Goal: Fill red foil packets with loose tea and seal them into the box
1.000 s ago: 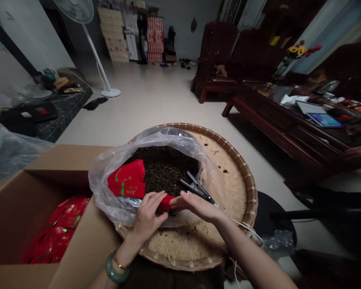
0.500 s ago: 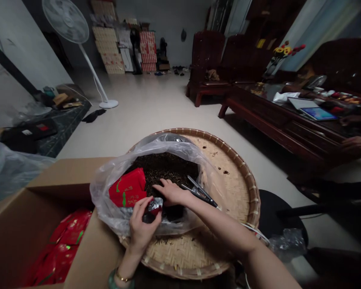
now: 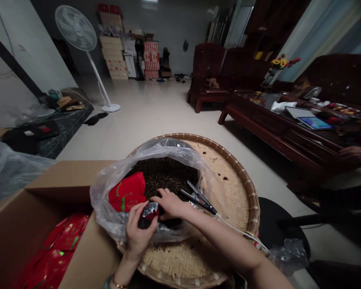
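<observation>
My left hand (image 3: 138, 230) grips a small red packet (image 3: 154, 211) with a silver foil inside, its mouth facing up. My right hand (image 3: 170, 204) is beside the packet's mouth with its fingers bent; what they hold, if anything, is hidden. Both hands are over a clear plastic bag (image 3: 104, 212) of dark loose tea leaves (image 3: 168, 172). Flat red packets (image 3: 128, 190) lie on the left of the tea. A black hair straightener (image 3: 201, 200) with a white cord rests at the bag's right side.
The bag sits on a round woven bamboo tray (image 3: 234, 180) with scattered leaves. At left stands an open cardboard box (image 3: 75, 172) holding red packets (image 3: 63, 241). A white fan (image 3: 111, 107), a dark wooden table (image 3: 276, 124) and another person's hand (image 3: 356, 154) are farther off.
My right hand has moved from the tea leaves to the packet's mouth, its fingers less spread. My left hand still holds the packet. The camera view has tilted up slightly.
</observation>
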Available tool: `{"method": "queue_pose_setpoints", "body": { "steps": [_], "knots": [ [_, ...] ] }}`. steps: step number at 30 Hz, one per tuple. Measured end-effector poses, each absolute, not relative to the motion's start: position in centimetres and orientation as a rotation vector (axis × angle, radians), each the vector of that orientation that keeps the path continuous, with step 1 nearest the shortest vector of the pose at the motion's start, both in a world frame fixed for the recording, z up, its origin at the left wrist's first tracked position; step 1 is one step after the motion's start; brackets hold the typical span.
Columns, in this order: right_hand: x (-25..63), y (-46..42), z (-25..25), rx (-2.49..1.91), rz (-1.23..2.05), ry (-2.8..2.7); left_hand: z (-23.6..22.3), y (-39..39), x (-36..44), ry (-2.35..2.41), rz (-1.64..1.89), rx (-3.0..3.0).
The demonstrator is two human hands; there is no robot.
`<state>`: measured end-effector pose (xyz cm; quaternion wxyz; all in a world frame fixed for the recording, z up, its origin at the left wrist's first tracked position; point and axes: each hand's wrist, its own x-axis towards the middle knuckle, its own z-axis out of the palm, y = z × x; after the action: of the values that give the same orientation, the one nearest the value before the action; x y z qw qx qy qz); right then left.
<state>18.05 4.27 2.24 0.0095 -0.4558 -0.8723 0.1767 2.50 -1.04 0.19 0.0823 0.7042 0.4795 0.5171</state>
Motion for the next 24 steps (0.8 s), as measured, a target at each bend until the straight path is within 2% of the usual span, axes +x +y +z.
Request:
{"method": "queue_pose_setpoints", "body": {
  "steps": [12, 21, 24],
  "knots": [
    [18.2, 3.6, 1.4, -1.365, 0.548, -2.632, 0.3, -0.9, 2.6, 1.432, 1.558, 2.13],
    [20.7, 4.2, 0.5, -1.349, 1.166, -1.754, 0.3, -0.9, 2.5, 1.451, 1.585, 2.102],
    [21.1, 3.8, 0.4, -1.217, 1.571, -1.092, 0.2, -1.0, 2.4, 1.446, 1.596, 2.093]
  ]
}}
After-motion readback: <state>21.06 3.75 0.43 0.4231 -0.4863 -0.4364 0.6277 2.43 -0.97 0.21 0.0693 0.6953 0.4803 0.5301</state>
